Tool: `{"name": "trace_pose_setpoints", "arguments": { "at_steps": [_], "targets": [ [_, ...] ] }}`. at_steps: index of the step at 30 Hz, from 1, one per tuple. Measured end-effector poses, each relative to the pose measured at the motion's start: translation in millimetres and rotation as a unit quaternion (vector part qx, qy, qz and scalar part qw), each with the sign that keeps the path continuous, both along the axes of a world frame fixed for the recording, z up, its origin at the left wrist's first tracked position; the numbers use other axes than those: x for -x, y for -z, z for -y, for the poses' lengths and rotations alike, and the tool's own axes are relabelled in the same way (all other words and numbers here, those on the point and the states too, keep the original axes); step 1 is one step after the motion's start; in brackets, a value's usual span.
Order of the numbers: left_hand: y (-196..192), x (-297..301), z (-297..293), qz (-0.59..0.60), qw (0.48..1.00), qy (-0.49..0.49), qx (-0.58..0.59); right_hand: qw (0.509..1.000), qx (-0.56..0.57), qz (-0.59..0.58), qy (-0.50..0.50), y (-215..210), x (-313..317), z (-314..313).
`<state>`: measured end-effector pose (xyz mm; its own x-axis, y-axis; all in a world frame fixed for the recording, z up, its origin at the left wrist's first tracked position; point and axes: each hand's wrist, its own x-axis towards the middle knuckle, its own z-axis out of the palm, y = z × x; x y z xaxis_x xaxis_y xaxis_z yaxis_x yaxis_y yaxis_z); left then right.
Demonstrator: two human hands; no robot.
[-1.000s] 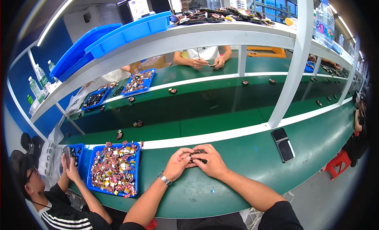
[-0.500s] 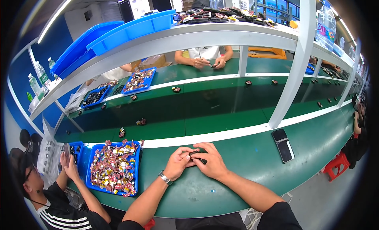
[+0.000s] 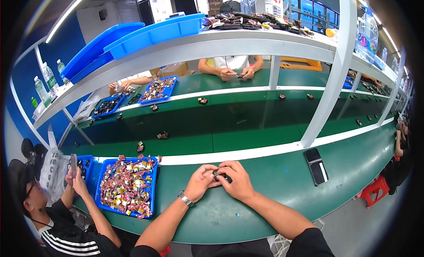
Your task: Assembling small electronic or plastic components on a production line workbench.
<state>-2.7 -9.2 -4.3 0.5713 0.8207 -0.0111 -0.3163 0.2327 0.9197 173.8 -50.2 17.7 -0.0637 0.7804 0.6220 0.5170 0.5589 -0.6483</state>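
Observation:
Both my hands meet over the green bench (image 3: pixel 265 204), closed on one small black part (image 3: pixel 217 173) whose kind I cannot make out. My left hand (image 3: pixel 201 184), with a metal watch (image 3: pixel 185 198) at the wrist, pinches its left side. From the right, my right hand (image 3: pixel 236 180) curls its fingers over the part and hides most of it. To the left of my hands stands a blue tray (image 3: pixel 154 193), heaped with small circuit boards (image 3: pixel 126 186) bearing yellow and white pieces.
A dark phone-like device (image 3: pixel 316 167) lies to the right. Behind a white frame (image 3: pixel 329 80), small assemblies sit on a green conveyor (image 3: pixel 247 120). A co-worker (image 3: pixel 79 204) at left holds up a phone (image 3: pixel 73 163). Blue trays (image 3: pixel 154 35) rest on the shelf overhead.
My hands stay together on the black part, with slight finger shifts. Assemblies on the conveyor sit slightly further right. The co-worker at left has raised the phone a little.

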Motion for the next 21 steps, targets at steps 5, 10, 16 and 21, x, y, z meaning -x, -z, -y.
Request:
{"name": "trace_pose_setpoints", "arguments": {
  "at_steps": [5,10,16,21],
  "targets": [
    [-4.8,0.3,2.2,-0.01,1.0,-0.002,0.007,0.998,-0.059,0.018,0.0,0.5,1.1,-0.1],
    [-4.6,0.7,1.2,-0.011,1.0,-0.005,0.017,0.998,-0.056,0.031,0.009,-2.0,2.7,0.7],
    [-7.1,-0.7,2.4,-0.018,1.0,-0.004,0.008,0.997,-0.062,0.034,0.042,1.8,4.5,0.1],
    [-8.4,-4.0,3.1,-0.026,1.0,-0.013,0.009,0.995,-0.067,0.053,0.046,4.4,3.3,-0.1]
  ]
}}
